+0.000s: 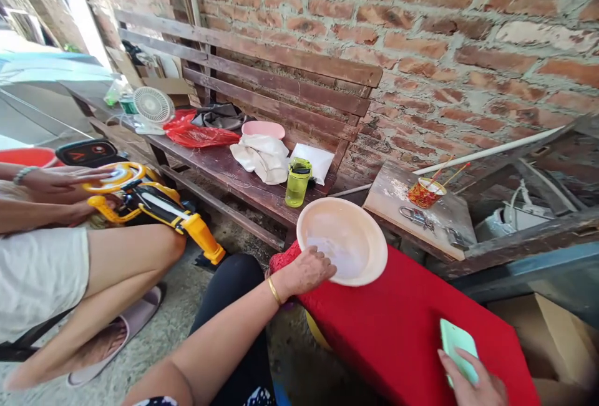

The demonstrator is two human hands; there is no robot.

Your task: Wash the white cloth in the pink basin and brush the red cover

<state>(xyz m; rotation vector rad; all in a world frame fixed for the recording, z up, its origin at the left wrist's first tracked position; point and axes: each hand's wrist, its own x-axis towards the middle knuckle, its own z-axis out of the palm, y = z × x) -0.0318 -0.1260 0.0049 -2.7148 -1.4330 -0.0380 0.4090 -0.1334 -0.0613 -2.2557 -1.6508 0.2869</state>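
Observation:
A pale cream basin [377, 259] with some cloudy whitish water in it stands on a red cloth [421, 312]. My left hand [309, 270], with a gold bangle at the wrist, is closed over the basin's near-left rim; its fingertips are hidden. At the lower right, my right hand [482, 387] has its fingers around a mint-green rounded rectangular object [456, 343] at the cloth. What kind of object it is cannot be made out. Part of the right hand is cut off by the frame's bottom edge.
A wooden bench [206, 159] bears a green bottle [298, 183], white cloth [262, 158], a red bag [199, 131] and a fan [153, 105]. Left, a seated person holds a yellow-black toy [161, 197]. A cup [425, 193] and padlock [416, 216] lie right; a cardboard box [547, 337] stands below.

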